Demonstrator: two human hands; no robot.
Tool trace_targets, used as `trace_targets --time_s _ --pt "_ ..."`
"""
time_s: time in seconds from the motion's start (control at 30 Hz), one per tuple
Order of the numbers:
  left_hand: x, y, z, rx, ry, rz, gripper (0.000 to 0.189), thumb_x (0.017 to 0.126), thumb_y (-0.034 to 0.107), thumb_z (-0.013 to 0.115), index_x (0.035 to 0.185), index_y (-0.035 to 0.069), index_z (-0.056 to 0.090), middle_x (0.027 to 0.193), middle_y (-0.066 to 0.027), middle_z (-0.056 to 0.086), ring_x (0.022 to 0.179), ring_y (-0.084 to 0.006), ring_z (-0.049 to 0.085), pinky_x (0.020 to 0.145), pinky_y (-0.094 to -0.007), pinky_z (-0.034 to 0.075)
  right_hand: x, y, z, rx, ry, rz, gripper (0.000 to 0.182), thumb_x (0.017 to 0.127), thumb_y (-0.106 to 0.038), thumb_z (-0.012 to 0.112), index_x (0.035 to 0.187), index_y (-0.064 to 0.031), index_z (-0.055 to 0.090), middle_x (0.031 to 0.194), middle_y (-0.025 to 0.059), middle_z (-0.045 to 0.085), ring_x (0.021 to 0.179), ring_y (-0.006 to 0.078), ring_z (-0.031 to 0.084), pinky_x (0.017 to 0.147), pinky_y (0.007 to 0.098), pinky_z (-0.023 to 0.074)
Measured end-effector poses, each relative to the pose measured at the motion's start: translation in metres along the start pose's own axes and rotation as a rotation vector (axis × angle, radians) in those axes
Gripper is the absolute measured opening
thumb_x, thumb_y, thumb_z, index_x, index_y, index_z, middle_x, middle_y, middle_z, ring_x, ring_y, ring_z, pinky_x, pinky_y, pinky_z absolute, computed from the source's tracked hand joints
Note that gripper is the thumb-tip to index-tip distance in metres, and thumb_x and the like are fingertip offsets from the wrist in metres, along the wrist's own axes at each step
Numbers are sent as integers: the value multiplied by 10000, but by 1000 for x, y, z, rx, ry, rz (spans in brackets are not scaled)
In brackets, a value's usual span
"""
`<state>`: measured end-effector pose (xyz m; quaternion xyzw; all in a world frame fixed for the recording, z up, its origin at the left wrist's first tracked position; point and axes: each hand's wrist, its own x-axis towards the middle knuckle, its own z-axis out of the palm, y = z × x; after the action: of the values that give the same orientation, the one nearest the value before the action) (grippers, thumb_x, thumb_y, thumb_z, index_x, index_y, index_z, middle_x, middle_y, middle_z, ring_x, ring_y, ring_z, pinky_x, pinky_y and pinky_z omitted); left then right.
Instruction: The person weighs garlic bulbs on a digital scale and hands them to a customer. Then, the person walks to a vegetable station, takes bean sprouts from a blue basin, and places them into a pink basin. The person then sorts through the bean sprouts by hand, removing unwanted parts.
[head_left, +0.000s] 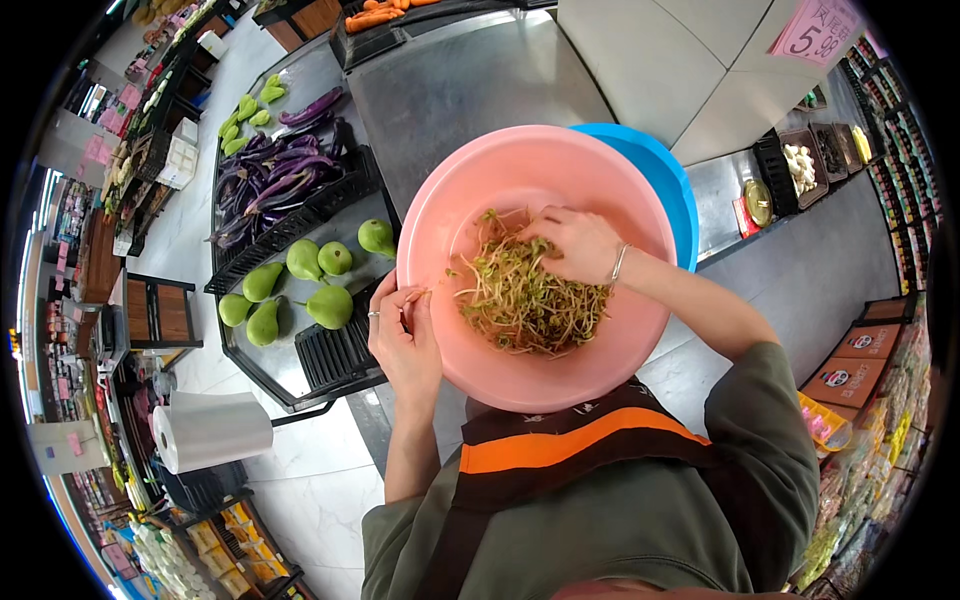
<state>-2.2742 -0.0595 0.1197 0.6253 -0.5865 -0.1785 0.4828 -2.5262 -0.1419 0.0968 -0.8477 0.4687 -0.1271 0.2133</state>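
A large pink plastic basin stands in front of me, with a tangled heap of sprouts inside. My right hand, a bracelet at its wrist, reaches into the basin, its fingers bent down into the upper right of the heap; whether they grip any sprouts is hidden. At the basin's left rim is my left hand, with a ring on one finger. Its thumb and fingertips are pinched together at the rim; a tiny pale bit shows there. A blue basin shows behind the pink one.
To the left, a metal display stand holds eggplants, round green gourds and chayotes. A plastic bag roll is at the lower left. Beyond the basins are a steel counter and a tiled pillar. Mushroom trays lie right.
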Motion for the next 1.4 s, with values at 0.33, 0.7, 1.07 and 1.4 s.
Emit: trace_targets --time_s 0.33,0.7,1.07,1.4 --pt "2 -3 0 307 91 277 132 781 -17 660 888 17 591 1320 -185 432 1019 -292 503 761 -363 473 5 11 -21 -52 229 -175 344 680 -73 673 1017 -137 643 1021 61 595 1122 303 514 946 412 434" --pt "-4 32 24 -718 -181 -229 96 884 -22 551 952 18 496 1091 -123 594 798 -103 559 735 -240 469 11 -27 39 -153 3 -578 97 699 -110 657 794 -125 645 837 50 579 897 228 555 744 349 502" --pt "-6 6 38 -1496 -283 -775 188 923 -6 482 1108 11 512 966 -69 550 817 -140 522 761 -245 468 25 15 -19 995 -197 227 188 874 -232 649 949 -60 666 856 2 675 713 64 554 638 247 467" --pt "1 17 51 -1509 -358 -1051 263 939 121 469 1180 17 481 1052 -92 555 1022 -218 540 930 -335 442 13 -5 -24 1301 -289 287 162 885 -219 620 978 -99 675 888 14 676 734 75 568 670 229 462"
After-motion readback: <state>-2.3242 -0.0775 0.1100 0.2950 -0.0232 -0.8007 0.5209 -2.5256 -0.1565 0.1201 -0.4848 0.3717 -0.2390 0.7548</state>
